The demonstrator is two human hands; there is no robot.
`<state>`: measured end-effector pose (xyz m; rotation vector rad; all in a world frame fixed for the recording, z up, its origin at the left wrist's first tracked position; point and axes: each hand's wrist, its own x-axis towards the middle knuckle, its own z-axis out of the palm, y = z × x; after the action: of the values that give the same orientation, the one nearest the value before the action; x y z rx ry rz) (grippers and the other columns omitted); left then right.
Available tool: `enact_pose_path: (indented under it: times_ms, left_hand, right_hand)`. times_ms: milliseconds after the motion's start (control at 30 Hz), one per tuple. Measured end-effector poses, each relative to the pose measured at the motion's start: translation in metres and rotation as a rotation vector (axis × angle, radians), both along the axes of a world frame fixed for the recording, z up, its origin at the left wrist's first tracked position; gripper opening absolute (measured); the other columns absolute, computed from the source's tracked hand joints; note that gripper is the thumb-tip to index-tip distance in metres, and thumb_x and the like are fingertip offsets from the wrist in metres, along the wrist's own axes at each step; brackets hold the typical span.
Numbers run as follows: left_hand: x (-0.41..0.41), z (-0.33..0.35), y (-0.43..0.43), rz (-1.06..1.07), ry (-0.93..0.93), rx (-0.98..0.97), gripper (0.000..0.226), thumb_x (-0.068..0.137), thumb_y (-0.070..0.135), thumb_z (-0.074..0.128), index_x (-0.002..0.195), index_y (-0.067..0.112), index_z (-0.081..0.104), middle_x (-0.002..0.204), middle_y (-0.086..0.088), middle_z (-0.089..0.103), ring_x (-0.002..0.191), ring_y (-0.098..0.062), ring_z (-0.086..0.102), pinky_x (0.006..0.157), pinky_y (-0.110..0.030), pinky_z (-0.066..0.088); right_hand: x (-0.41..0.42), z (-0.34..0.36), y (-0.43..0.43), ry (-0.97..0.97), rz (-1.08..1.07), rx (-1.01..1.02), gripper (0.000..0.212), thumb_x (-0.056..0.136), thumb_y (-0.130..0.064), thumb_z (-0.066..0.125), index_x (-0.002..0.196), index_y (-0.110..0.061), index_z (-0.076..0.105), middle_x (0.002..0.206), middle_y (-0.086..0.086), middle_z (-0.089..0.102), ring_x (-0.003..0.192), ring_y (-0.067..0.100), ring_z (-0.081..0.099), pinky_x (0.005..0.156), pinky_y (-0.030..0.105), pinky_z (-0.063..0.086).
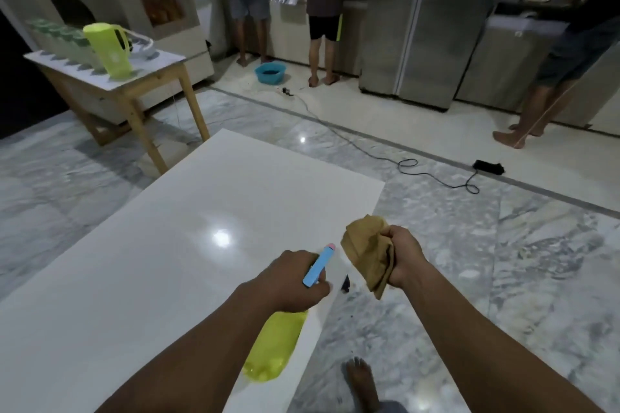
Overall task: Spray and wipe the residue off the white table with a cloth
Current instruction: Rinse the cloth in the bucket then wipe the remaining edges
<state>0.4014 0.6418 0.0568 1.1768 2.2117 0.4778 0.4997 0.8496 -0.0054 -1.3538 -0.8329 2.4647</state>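
Stretching ahead, a white table (167, 245) lies bare and glossy. Over its right edge, the left hand (295, 282) grips a yellow spray bottle (273, 345) with a blue nozzle. Just beside it, off the edge, the right hand (401, 258) clutches a bunched tan cloth (367, 251) above the marble floor (503, 278).

A green pitcher (112, 50) stands on a wooden side table (147, 67) (blue basin (270, 72) on the floor beyond).
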Motion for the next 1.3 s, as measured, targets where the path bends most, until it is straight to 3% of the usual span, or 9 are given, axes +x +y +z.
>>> enact_pose_path:
  times_ms: [133,233,433,500,600,733,833,1033,1300]
  left_hand:
    - [-0.037,-0.026,0.070,0.069,-0.004,-0.023,0.024,0.094,0.038,0.067,0.100,0.015,0.066,0.086,0.004,0.064,0.085,-0.021,0.065,0.079,-0.034,0.052]
    - [-0.054,-0.028,0.109,0.104,-0.037,-0.022,0.023,0.093,0.037,0.068,0.100,0.016,0.066,0.089,0.002,0.070,0.083,-0.019,0.067,0.074,-0.030,0.052]
    - [-0.092,-0.046,0.172,0.140,-0.107,0.022,0.020,0.090,0.041,0.070,0.099,0.023,0.066,0.083,0.002,0.071,0.072,-0.016,0.065,0.063,-0.012,0.047]
    - [-0.098,-0.052,0.181,0.142,-0.131,0.039,0.021,0.087,0.043,0.069,0.097,0.025,0.065,0.082,0.003,0.070,0.071,-0.017,0.066,0.064,-0.016,0.049]
    - [-0.107,-0.063,0.188,0.145,-0.146,0.027,0.023,0.086,0.046,0.068,0.098,0.026,0.066,0.083,0.006,0.071,0.075,-0.015,0.068,0.068,-0.021,0.055]
    - [-0.117,-0.073,0.187,0.172,-0.145,0.026,0.022,0.085,0.049,0.066,0.094,0.029,0.065,0.081,0.007,0.070,0.074,-0.013,0.066,0.066,-0.015,0.050]
    - [-0.120,-0.080,0.183,0.187,-0.143,0.035,0.017,0.087,0.043,0.068,0.094,0.028,0.065,0.080,0.009,0.070,0.075,-0.010,0.066,0.066,-0.010,0.046]
    - [-0.107,-0.085,0.167,0.184,-0.141,0.046,0.021,0.085,0.048,0.065,0.092,0.029,0.064,0.079,0.006,0.069,0.073,-0.017,0.065,0.065,-0.016,0.049]
    - [-0.067,-0.083,0.103,0.191,-0.138,0.104,0.023,0.084,0.047,0.064,0.095,0.027,0.065,0.082,0.005,0.071,0.074,-0.019,0.068,0.066,-0.020,0.052]
  right_hand:
    - [-0.043,-0.046,0.099,-0.090,-0.060,-0.046,0.009,0.088,-0.013,0.054,0.082,-0.013,0.061,0.087,0.002,0.058,0.076,0.018,0.058,0.072,0.031,0.048]
    - [-0.072,-0.076,0.167,-0.374,-0.163,0.189,0.031,0.097,-0.027,0.048,0.106,-0.004,0.068,0.094,0.014,0.068,0.080,0.030,0.064,0.068,0.037,0.052]
    - [-0.160,-0.106,0.236,-0.390,-0.176,0.526,0.048,0.101,-0.052,0.034,0.133,-0.021,0.052,0.101,0.010,0.065,0.076,0.023,0.060,0.064,0.033,0.050]
    - [-0.185,-0.122,0.233,-0.381,-0.049,0.637,0.044,0.100,-0.044,0.036,0.137,-0.024,0.050,0.119,0.007,0.062,0.101,0.026,0.060,0.087,0.045,0.053]
    - [-0.204,-0.153,0.229,-0.421,-0.026,0.749,0.048,0.099,-0.037,0.038,0.139,-0.017,0.056,0.156,0.003,0.040,0.143,0.024,0.036,0.119,0.042,0.028]
    - [-0.198,-0.176,0.227,-0.464,0.038,0.916,0.039,0.104,-0.027,0.041,0.141,-0.022,0.054,0.164,0.003,0.024,0.148,0.019,0.028,0.106,0.028,0.027]
    - [-0.198,-0.185,0.218,-0.539,0.078,1.068,0.040,0.103,-0.024,0.044,0.142,-0.020,0.052,0.164,0.012,0.021,0.146,0.028,0.032,0.099,0.034,0.037]
    - [-0.190,-0.184,0.199,-0.552,0.014,1.008,0.046,0.106,-0.026,0.039,0.152,-0.023,0.039,0.164,0.012,0.020,0.146,0.030,0.030,0.107,0.050,0.039]
    - [-0.151,-0.185,0.104,-0.553,0.012,0.990,0.047,0.106,-0.027,0.040,0.153,-0.027,0.035,0.164,0.009,0.022,0.144,0.028,0.037,0.106,0.048,0.041]
